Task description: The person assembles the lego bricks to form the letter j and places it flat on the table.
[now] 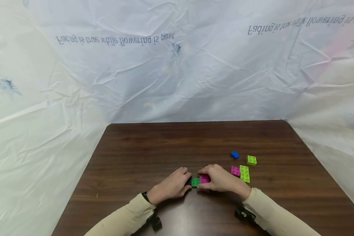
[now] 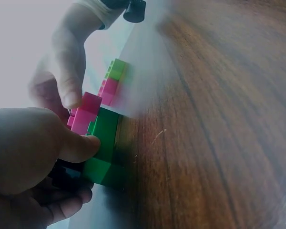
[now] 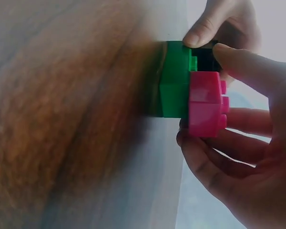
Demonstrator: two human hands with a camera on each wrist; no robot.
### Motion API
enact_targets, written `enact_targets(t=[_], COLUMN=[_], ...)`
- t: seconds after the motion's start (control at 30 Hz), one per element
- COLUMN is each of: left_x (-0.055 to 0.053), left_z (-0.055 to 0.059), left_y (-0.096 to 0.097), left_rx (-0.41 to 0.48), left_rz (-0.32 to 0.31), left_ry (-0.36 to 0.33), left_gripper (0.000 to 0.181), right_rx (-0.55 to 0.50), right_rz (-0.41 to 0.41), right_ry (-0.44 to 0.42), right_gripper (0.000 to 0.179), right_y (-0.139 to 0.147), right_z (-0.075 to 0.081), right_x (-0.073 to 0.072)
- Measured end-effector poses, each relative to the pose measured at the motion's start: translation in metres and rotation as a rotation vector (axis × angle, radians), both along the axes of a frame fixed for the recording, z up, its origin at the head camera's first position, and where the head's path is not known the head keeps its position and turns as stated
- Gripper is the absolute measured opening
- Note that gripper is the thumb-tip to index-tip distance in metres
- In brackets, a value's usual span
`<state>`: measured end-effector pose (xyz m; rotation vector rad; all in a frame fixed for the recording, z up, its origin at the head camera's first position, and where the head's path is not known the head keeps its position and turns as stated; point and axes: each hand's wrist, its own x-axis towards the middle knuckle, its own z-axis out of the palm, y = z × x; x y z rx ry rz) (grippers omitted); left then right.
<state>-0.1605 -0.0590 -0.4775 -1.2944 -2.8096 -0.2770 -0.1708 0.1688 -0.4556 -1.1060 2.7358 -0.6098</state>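
Left hand [image 1: 171,184] clasping one black brick [image 2: 66,176]; right hand [image 1: 221,179], one pink brick [image 3: 205,112]; one green brick [image 3: 175,100] beneath.

Two lines of dark print stand on the wrinkled white sheeting [image 1: 177,88], their letters flipped top to bottom. The left line [image 1: 115,39] – its first word distorted – continues "is true while flowering is past"; the right line [image 1: 306,25] reads "Fading is true while flowering is pa" – cut off at the view's edge.

Glare on table [image 1: 181,219], hazy wrist views
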Motion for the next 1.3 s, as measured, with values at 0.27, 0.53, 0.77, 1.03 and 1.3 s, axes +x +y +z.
enact_targets(t=[0.27,0.53,0.77,1.03,1.3], left_x=[0.001,0.000,0.001,0.000,0.004], left_z=[-0.002,-0.001,0.000,0.001,0.000], left_y=[0.000,0.001,0.002,0.004,0.001], left_rx=[-0.006,0.013,0.011,-0.003,-0.003], left_rz=[0.013,0.009,0.019,0.024,0.014], left_ry=[-0.029,-0.006,-0.028,-0.019,0.016], left_gripper=[0.031,0.029,0.031,0.031,0.030], right_rx=[-0.058,-0.094,-0.113,-0.151,-0.170], right_rz=[-0.014,-0.042,-0.096,-0.155,-0.230], right_ry=[0.017,0.070,0.097,0.136,0.113], right_gripper=[0.040,0.038,0.037,0.033,0.034], right_y=[0.002,0.010,0.023,0.033,0.047], right_z=[0.000,0.004,0.011,0.025,0.032], right_x=[0.000,-0.003,-0.008,-0.016,-0.017])
